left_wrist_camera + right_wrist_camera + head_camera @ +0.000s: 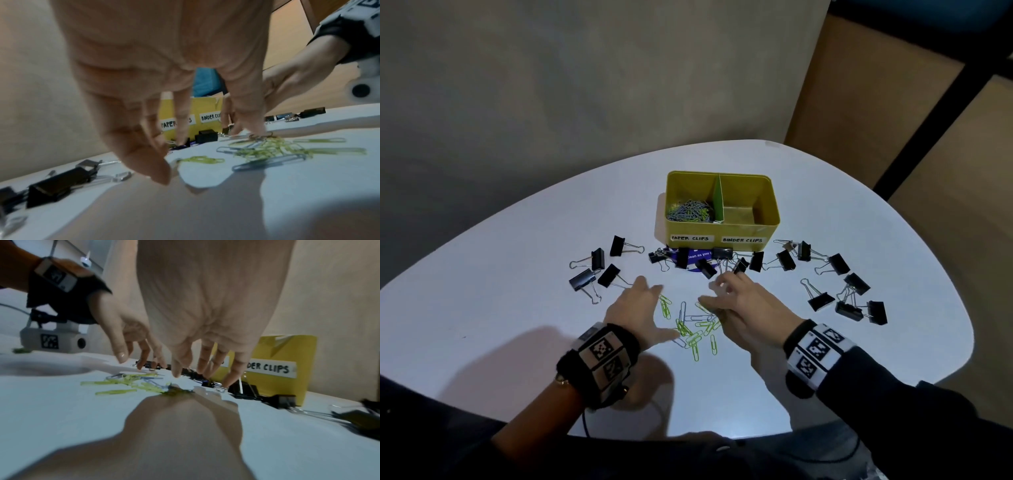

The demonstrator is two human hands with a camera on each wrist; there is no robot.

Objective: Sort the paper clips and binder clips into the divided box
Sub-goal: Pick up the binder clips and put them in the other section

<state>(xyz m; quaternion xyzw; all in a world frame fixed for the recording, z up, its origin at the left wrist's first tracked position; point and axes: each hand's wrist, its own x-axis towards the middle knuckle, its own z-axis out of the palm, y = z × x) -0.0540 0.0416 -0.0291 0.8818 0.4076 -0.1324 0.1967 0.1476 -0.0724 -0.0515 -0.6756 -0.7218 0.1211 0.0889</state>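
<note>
We spread our left hand (635, 308) and right hand (743, 305), fingers loose and grasping nothing, either side of the paper clips (693, 325) lying between them, likely to rake them together. Beyond our fingertips stands the divided box (722, 236), binder clips (599, 270) scattered around on the white table (482, 308) by a plain wall (551, 85).

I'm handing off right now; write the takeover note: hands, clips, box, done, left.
Left hand: open, fingers spread beside the loose paper clips, holding nothing.
Right hand: open over the same pile, nothing gripped.
Yellow divided box: the compartment labelled paper clips holds a heap of paper clips; the binder clips compartment holds none.
Black binder clips all lie on the table.
Left: remaining paper clips, every binder clip.
</note>
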